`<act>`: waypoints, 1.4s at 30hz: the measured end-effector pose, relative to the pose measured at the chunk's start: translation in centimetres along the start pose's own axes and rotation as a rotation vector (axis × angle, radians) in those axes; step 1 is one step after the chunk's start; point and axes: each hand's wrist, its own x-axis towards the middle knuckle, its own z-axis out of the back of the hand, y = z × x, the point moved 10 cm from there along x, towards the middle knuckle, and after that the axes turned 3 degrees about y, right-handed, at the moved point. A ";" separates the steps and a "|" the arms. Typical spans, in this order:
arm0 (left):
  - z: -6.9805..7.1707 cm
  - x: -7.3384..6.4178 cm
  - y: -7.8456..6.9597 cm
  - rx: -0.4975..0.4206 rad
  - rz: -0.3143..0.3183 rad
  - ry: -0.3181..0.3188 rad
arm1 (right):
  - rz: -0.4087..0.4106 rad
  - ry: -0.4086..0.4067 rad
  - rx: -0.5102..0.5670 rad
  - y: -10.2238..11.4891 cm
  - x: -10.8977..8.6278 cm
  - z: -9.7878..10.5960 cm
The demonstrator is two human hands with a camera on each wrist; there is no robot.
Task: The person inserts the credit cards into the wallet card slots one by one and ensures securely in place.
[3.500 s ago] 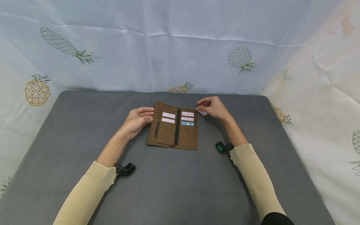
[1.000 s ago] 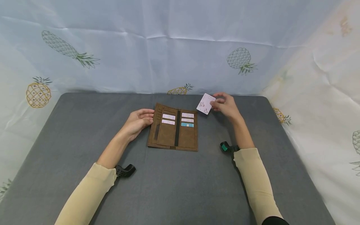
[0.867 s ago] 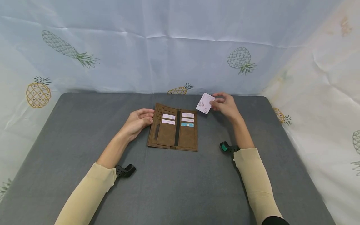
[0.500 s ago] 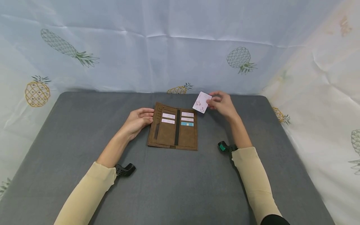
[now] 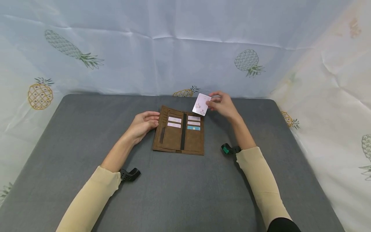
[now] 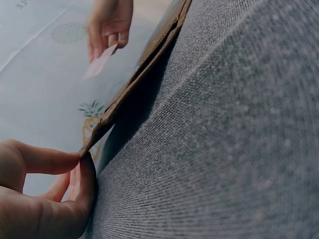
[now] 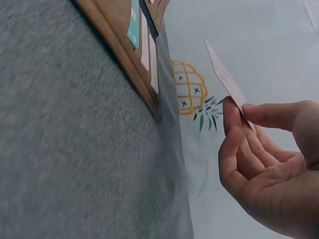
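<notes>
A brown wallet (image 5: pixel 193 141) lies spread open on the grey table, several cards showing in its slots, one of them a blue card (image 5: pixel 193 128). My left hand (image 5: pixel 141 127) pinches the wallet's left edge between thumb and fingers; the left wrist view shows that edge raised off the cloth. My right hand (image 5: pixel 223 104) pinches a pale pink card (image 5: pixel 200 103) with a floral print by its right side. The card is held up at the wallet's top right corner and overlaps it in the head view. In the right wrist view the card (image 7: pixel 224 74) appears nearly edge-on.
The table's grey cloth (image 5: pixel 174 190) surrounds the wallet. Behind it hangs a pale curtain (image 5: pixel 121 61) with pineapple prints, and another stretch of curtain is at the right. A black wrist device (image 5: pixel 129 174) sits at the left wrist, another (image 5: pixel 230 149) at the right.
The right hand first had the card low beside the wallet, lifted it up to the right, then moved it left to the wallet's top right corner. The left hand and wallet have stayed put.
</notes>
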 end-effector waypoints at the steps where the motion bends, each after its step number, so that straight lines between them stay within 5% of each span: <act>1: 0.0 0.0 0.0 -0.001 0.001 0.001 | 0.003 0.007 -0.003 0.2 0.1 -0.2; 21: 0.0 0.1 -0.1 -0.011 -0.010 -0.003 | 0.144 0.181 -0.110 4.2 3.2 -8.3; 30: 0.0 0.1 -0.1 0.000 -0.009 0.004 | 0.144 0.196 -0.198 5.0 3.6 -9.5; 42: 0.0 0.1 0.0 -0.002 -0.013 0.000 | 0.117 0.212 -0.158 4.7 4.0 -10.5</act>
